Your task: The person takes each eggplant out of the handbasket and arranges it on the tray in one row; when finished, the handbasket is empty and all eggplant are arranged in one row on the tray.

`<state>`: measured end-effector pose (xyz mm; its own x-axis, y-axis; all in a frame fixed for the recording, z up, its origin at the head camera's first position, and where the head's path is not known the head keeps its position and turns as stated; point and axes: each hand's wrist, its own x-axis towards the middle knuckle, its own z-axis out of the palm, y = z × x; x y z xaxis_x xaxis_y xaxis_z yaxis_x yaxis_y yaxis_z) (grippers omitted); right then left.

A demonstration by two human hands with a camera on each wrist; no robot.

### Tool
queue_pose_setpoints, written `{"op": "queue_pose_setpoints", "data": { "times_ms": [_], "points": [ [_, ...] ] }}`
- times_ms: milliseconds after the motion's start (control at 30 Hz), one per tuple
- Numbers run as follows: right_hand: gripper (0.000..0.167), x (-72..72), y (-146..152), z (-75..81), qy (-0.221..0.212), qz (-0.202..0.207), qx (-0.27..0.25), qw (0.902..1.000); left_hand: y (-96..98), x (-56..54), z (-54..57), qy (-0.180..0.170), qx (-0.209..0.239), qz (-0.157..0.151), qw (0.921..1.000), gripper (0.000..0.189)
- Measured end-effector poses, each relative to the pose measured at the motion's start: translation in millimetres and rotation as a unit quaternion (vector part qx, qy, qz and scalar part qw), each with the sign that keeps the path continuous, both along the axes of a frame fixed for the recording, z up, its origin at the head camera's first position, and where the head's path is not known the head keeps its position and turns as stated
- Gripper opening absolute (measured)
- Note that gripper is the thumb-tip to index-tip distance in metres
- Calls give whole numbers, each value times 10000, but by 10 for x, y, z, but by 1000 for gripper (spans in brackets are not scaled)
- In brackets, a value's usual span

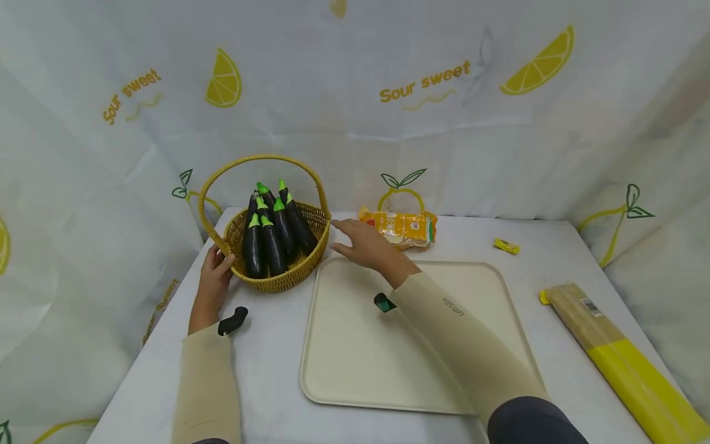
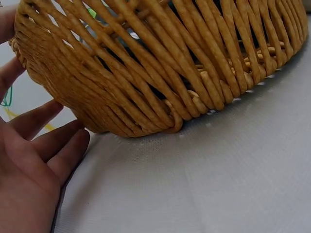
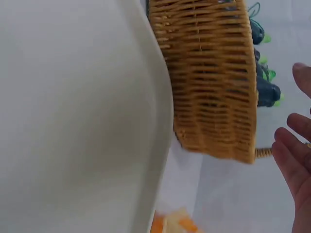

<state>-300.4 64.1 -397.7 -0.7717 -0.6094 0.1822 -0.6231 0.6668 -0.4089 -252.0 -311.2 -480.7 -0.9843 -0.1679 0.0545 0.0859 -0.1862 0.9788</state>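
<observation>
A round wicker basket [image 1: 283,282] with a tall arched handle stands at the back left of the table, holding several dark eggplants [image 1: 274,246] with green stem ends. My left hand [image 1: 215,274] is at its left side, fingers spread and fairly straight. In the left wrist view, fingertips [image 2: 75,133] of that hand rest against the woven wall [image 2: 146,87]. On the opposite side, my right hand [image 1: 366,243] reaches toward the rim with fingers extended and holds nothing. The right wrist view shows this hand [image 3: 301,155] beside the basket [image 3: 214,82].
A beige tray [image 1: 355,370] lies right of the basket, under my right forearm. Behind it sits an orange food packet [image 1: 405,228]. A small yellow packet [image 1: 506,246] and a long yellow-and-tan package [image 1: 627,357] lie at the right. Printed curtains [image 1: 355,148] surround the table.
</observation>
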Motion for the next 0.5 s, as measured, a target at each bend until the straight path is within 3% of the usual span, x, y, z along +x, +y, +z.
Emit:
{"op": "queue_pose_setpoints", "data": {
  "times_ms": [67, 200, 367, 500],
  "points": [
    [62, -71, -329, 41, -237, 101, -5, 9997, -37, 19, -19, 87, 151, -58, 9998, 56],
    [66, -204, -770, 38, -364, -95, -154, 9992, -53, 1, -21, 291, 310, 17, 9991, 55],
    [76, -328, -1063, -91, -171, -556, -26, 9983, -17, -52, -27, 278, 332, 77, 9990, 54],
    [80, -382, -1203, -173, -163, -824, 275, 9961, -9, -29, -54, 217, 270, 217, 9992, 53]
  ]
}}
